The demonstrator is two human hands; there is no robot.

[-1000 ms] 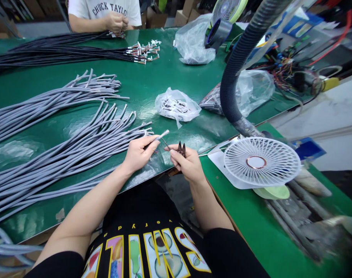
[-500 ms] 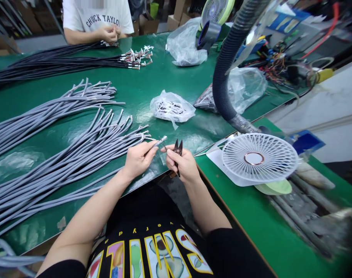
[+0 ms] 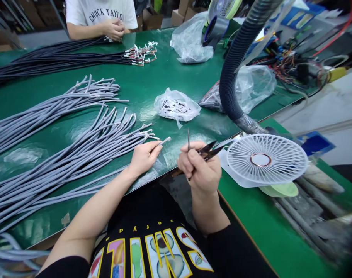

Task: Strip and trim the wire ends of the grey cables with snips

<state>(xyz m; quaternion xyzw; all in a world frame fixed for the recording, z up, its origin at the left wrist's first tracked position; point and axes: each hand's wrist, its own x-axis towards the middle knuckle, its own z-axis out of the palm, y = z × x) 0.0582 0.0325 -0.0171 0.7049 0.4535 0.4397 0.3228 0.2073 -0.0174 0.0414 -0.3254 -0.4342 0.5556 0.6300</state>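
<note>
Left hand: I see the left hand [image 3: 145,157] closed in a pinch, thumb and fingers pressed together on a single grey round-sheathed cable [image 3: 165,141], its pale end poking out past the fingertips toward the right.
Right hand: I see the right hand [image 3: 201,170] curled into a loose fist around dark metal pointed snips [image 3: 212,151], whose two blades stand slightly apart and point up and to the right; a thin dark rod [image 3: 188,139] also rises upright from its fingers.
Gap between hands: The rod and the cable's pale end are apart, the hands side by side above the near edge of a glossy green counter [image 3: 143,79].
Grey cables: A large bundle of grey cables [image 3: 77,160] lies to the left of the left hand, with a second grey bundle [image 3: 83,96] just beyond it.
Small bag: A crumpled translucent plastic bag [image 3: 177,106] of small black-and-white pieces sits beyond the hands, near the middle.
Right side: I make out a white round slatted fan [image 3: 267,160] near the right hand and, behind it, a dark ribbed hose [image 3: 230,81].
Far side: A co-worker in a white shirt [image 3: 102,15] sits behind black cables with white connectors [image 3: 77,58].
</note>
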